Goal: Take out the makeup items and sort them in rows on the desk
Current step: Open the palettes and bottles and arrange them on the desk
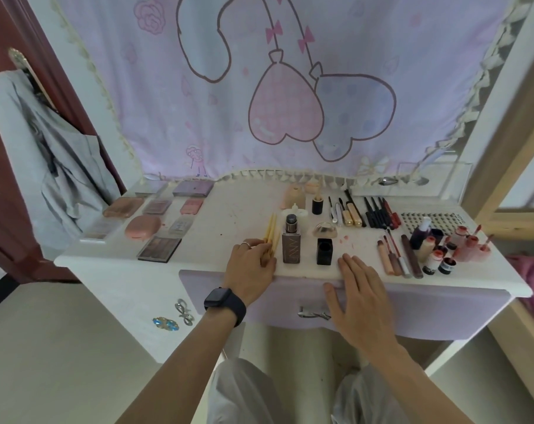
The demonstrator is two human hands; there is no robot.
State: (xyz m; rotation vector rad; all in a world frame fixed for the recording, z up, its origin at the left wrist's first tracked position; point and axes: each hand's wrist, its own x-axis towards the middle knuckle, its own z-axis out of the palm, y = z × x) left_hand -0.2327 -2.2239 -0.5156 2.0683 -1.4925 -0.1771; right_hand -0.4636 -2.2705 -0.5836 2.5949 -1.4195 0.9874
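I am watching the left hand (250, 264) curling its fingers round the near ends of a bundle of thin yellow sticks (270, 232), which are lying on the white desk (229, 215) and pointing away from me. A ring (245, 243) is showing on one finger and a dark watch (224, 302) is sitting on that wrist.

The right hand (360, 289) is lying flat and wide, holding nothing. Its straight fingers are reaching over the desk's front edge and its palm is hovering in front of the lilac drawer (443, 310).

Between the two hands a brown foundation bottle (291, 241) is standing upright, just beside the left hand's fingers. A black square pot (324, 251) is standing just beyond the right fingertips, with a clear domed cap (324, 230) behind it.

Out to the left of the left hand, palettes and compacts are lying in rows, a dark eyeshadow palette (158, 248) being nearest and a pink oval compact (142, 227) behind it. Beyond the right hand a row of liners and mascaras (378, 212) is lying side by side. To the right of the right hand, slim lip tubes (397, 255) are lying parallel, and past them small bottles and jars (443, 249) are clustering together.
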